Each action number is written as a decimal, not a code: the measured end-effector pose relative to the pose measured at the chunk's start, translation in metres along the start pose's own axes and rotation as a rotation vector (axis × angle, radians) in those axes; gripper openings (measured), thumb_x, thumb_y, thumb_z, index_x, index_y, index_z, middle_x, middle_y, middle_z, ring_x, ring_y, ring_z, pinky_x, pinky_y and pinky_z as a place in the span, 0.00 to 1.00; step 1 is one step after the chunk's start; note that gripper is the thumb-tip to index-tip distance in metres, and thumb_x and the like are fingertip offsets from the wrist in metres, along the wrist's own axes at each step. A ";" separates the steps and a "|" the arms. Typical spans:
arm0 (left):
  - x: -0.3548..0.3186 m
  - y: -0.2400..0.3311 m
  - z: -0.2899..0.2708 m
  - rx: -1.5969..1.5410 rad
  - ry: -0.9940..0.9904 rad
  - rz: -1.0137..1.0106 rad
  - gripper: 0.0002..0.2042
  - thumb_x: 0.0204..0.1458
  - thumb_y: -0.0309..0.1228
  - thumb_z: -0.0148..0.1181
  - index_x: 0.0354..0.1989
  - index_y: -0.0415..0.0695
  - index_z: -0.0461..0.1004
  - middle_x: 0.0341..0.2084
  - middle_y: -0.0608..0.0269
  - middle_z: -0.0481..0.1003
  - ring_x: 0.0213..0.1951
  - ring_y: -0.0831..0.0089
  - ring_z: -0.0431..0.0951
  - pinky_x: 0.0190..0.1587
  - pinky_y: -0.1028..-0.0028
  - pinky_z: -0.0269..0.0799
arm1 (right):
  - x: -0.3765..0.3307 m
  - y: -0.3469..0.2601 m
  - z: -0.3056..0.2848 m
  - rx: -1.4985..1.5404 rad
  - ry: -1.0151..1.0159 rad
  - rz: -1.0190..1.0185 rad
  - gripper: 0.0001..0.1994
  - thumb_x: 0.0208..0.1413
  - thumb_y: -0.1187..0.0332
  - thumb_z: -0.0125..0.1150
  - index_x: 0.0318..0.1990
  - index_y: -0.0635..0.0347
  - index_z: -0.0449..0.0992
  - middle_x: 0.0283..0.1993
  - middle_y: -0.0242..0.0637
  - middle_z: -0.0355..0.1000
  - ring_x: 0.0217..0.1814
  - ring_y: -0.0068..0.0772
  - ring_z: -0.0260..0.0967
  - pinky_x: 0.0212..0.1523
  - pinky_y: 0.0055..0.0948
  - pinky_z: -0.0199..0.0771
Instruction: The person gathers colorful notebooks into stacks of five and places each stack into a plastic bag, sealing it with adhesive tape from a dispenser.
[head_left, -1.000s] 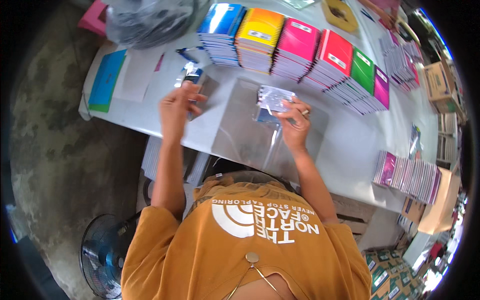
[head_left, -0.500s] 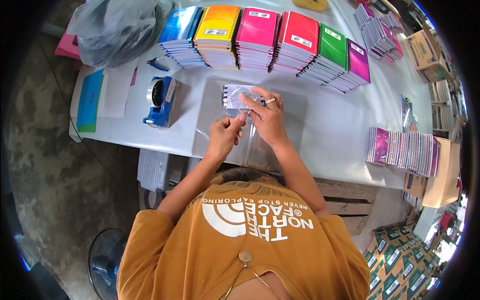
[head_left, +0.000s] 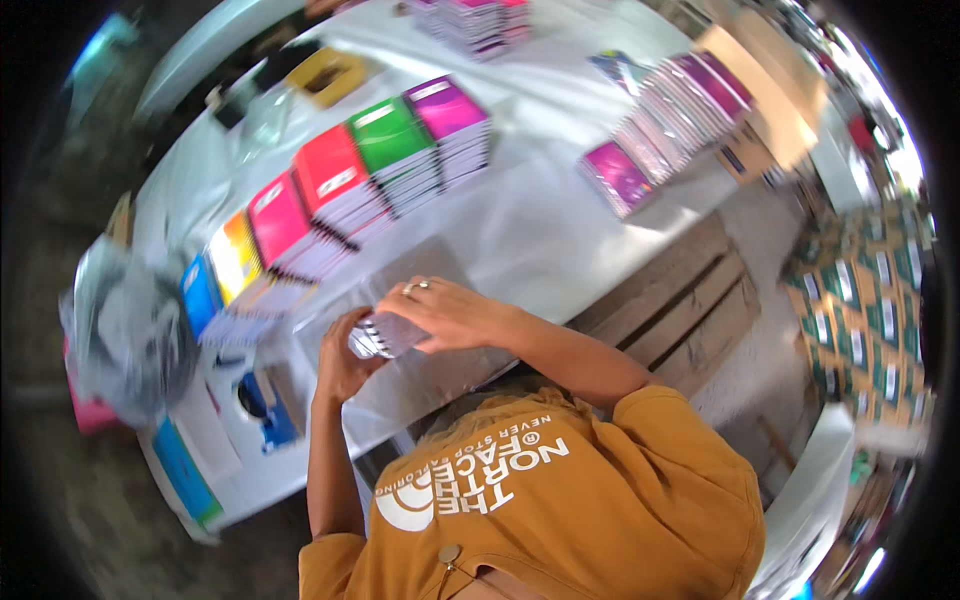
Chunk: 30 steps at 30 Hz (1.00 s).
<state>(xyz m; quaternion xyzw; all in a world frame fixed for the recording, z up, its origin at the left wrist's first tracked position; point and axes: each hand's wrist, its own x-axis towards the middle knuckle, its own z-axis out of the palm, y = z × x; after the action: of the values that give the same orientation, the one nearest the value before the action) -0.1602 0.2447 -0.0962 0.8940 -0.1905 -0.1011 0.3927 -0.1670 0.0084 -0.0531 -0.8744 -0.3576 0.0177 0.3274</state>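
Note:
A small white spiral-bound pad (head_left: 392,336) with black binding rings and clear plastic about it is held between my two hands above the near part of the table. My left hand (head_left: 343,358) grips its left end, thumb and fingers curled round the shiny plastic. From the right, my right hand (head_left: 440,312), with a ring on one finger, closes over the other end; its fingertips are partly hidden. Beneath the hands lies a clear plastic sheet (head_left: 432,378) on the white-covered table. Motion blurs the pad, so I cannot tell how many pads are in the bundle.
Beyond my hands runs a row of notebook stacks: blue (head_left: 200,296), yellow (head_left: 236,258), pink (head_left: 279,214), red (head_left: 330,166), green (head_left: 390,136), purple (head_left: 446,106). A blue tape dispenser (head_left: 275,415) and grey plastic bag (head_left: 135,335) are left; purple notebooks (head_left: 630,172) and a wooden pallet (head_left: 690,310) right.
The whole view has turned and shifted toward the right. My left hand has gone from pinching beside the pad to gripping its left end; the pad now looks tilted.

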 end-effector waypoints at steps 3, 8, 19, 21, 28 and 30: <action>0.064 0.100 0.006 0.126 -0.063 0.332 0.34 0.22 0.27 0.72 0.48 0.45 0.72 0.44 0.58 0.74 0.47 0.57 0.73 0.51 0.64 0.65 | -0.071 0.013 -0.065 -0.076 0.290 0.117 0.35 0.36 0.69 0.68 0.57 0.53 0.62 0.53 0.41 0.63 0.56 0.44 0.61 0.57 0.41 0.60; 0.195 0.217 0.090 0.155 0.285 0.870 0.34 0.27 0.23 0.68 0.51 0.51 0.70 0.52 0.63 0.69 0.56 0.60 0.65 0.56 0.62 0.62 | -0.149 0.069 -0.149 -0.611 0.731 0.245 0.31 0.37 0.79 0.63 0.54 0.51 0.65 0.55 0.34 0.61 0.62 0.40 0.56 0.60 0.42 0.58; 0.274 0.196 0.220 0.401 -0.018 0.748 0.39 0.39 0.18 0.49 0.66 0.53 0.50 0.66 0.58 0.48 0.68 0.55 0.44 0.67 0.51 0.39 | -0.239 0.192 -0.114 -0.509 0.719 0.615 0.30 0.43 0.78 0.61 0.58 0.53 0.62 0.63 0.35 0.57 0.68 0.41 0.51 0.62 0.40 0.55; 0.276 0.204 0.176 0.463 0.249 0.599 0.35 0.44 0.26 0.54 0.65 0.48 0.51 0.65 0.53 0.50 0.67 0.54 0.47 0.66 0.52 0.41 | -0.245 0.186 -0.104 -0.580 0.784 0.635 0.29 0.44 0.78 0.61 0.57 0.54 0.64 0.62 0.37 0.58 0.67 0.43 0.52 0.62 0.41 0.54; 0.276 0.104 0.089 0.777 0.489 0.377 0.22 0.48 0.31 0.58 0.53 0.41 0.66 0.52 0.48 0.69 0.53 0.55 0.70 0.56 0.63 0.64 | -0.155 0.152 -0.091 -0.432 0.945 0.307 0.18 0.49 0.76 0.58 0.50 0.55 0.72 0.55 0.35 0.66 0.62 0.41 0.58 0.60 0.40 0.55; 0.268 0.132 0.085 0.674 0.382 0.371 0.17 0.47 0.29 0.58 0.48 0.44 0.70 0.47 0.58 0.73 0.45 0.61 0.76 0.45 0.66 0.73 | -0.132 0.150 -0.091 -0.338 0.949 0.280 0.17 0.49 0.76 0.58 0.49 0.55 0.72 0.54 0.34 0.67 0.61 0.41 0.58 0.59 0.39 0.56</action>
<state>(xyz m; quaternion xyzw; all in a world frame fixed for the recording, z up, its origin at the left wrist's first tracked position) 0.0205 -0.0059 -0.0643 0.9256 -0.2943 0.2066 0.1182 -0.1489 -0.2061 -0.0960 -0.8663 -0.0475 -0.3950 0.3022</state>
